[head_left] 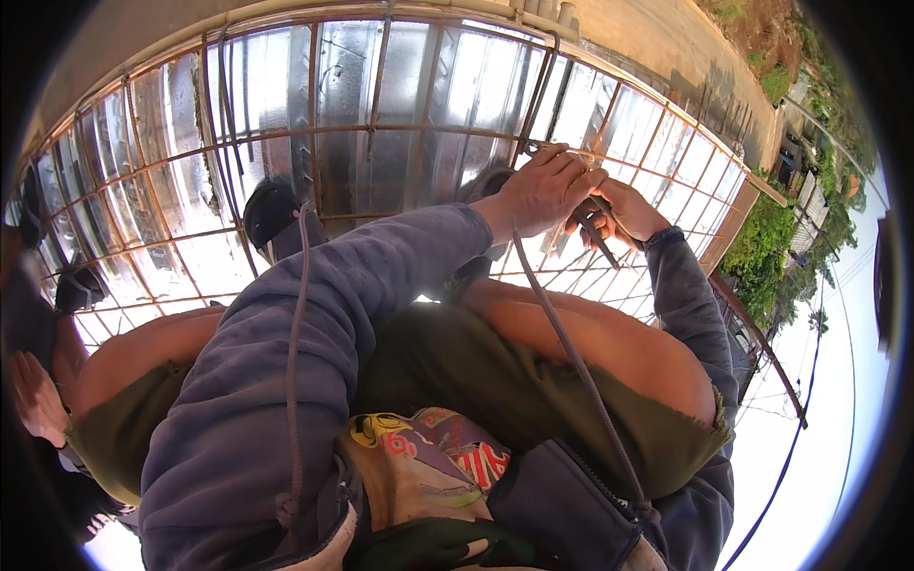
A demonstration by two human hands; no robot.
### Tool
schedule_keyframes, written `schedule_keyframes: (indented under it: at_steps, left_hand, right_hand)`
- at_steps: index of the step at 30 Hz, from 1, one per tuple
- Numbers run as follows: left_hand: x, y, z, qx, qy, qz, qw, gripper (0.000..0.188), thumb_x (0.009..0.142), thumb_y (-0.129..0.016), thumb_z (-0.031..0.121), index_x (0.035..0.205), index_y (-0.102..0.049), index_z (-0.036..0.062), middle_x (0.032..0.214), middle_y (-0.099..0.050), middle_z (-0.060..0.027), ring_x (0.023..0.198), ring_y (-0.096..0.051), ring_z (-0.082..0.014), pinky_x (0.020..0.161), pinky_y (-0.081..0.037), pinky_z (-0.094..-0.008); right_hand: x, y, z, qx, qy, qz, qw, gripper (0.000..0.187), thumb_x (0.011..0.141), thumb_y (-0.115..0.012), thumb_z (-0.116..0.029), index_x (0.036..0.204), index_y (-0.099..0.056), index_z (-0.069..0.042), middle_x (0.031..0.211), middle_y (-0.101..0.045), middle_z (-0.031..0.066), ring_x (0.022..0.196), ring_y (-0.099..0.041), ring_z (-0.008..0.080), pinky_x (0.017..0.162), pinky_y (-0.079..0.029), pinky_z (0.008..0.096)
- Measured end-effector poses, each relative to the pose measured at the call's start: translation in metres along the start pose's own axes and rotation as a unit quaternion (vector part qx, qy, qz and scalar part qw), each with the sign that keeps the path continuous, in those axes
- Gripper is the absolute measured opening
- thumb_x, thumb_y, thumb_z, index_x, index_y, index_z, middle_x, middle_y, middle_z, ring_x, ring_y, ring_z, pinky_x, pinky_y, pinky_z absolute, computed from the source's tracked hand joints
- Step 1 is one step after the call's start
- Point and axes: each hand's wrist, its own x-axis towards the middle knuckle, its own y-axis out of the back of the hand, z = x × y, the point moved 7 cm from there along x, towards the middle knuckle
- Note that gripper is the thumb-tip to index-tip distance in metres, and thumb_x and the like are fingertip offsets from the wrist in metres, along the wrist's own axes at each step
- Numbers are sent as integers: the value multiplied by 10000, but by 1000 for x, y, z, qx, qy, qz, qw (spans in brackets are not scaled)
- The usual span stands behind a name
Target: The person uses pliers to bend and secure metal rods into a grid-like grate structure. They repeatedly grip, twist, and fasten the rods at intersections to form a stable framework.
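Observation:
My right hand (630, 211) is closed around the dark handles of a pair of pincers (602, 246), which point down and toward me. My left hand (545, 188) is right beside it, its fingers bent together at a bar crossing. What they pinch, if anything, is hidden. Under both hands runs a rusty rebar grid (419, 130) over shiny corrugated metal decking (347, 81). The pincers' jaws are covered by my fingers.
My dark shoe (270, 211) is on the grid between the bars. At the far left is another person's hand (38, 398). Dark hoses or cables (227, 105) cross the mesh. Beyond the deck's right edge are trees (762, 224) and overhead wires (817, 366).

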Motion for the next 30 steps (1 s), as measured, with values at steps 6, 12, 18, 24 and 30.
schedule_keyframes:
  at_steps: [6,12,18,24,30]
  left_hand:
    - [21,-38,-19,37,48,-137,989,509,880,-779,239,1336,-636,66,883,-692,-32,864,-708,-238,867,-519,-417]
    - [57,-57,-32,-27,204,-314,927,320,899,-699,189,1189,-686,54,870,-786,-120,847,-799,-304,760,-577,-437]
    - [31,-30,11,39,15,-76,996,330,954,-696,235,1230,-682,54,852,-765,-81,889,-775,-303,915,-520,-487]
    - [60,-54,-17,-30,93,-293,951,328,863,-759,133,1164,-669,39,966,-780,-107,923,-796,-294,815,-611,-412]
    - [70,-59,-39,-67,231,-246,939,272,868,-729,139,1119,-689,42,1030,-776,-129,1001,-777,-279,847,-547,-436]
  right_hand:
    - [-67,-9,-48,-519,140,227,812,711,818,-810,-399,1359,-603,12,1029,-739,190,920,-751,343,792,-575,524]
    - [-48,2,-50,-754,196,378,500,491,897,-796,-279,1307,-678,-35,948,-690,125,955,-709,293,857,-565,465]
    - [-22,17,-24,-393,-79,72,913,201,972,-773,-145,1077,-678,-3,798,-695,67,661,-707,189,521,-562,379]
    - [-49,17,-59,-648,79,244,717,632,830,-866,-198,1339,-562,20,1186,-689,160,913,-719,353,914,-591,518]
    - [-30,8,-84,-784,195,391,442,192,911,-745,-186,1041,-634,-100,918,-628,48,904,-639,257,824,-509,413]
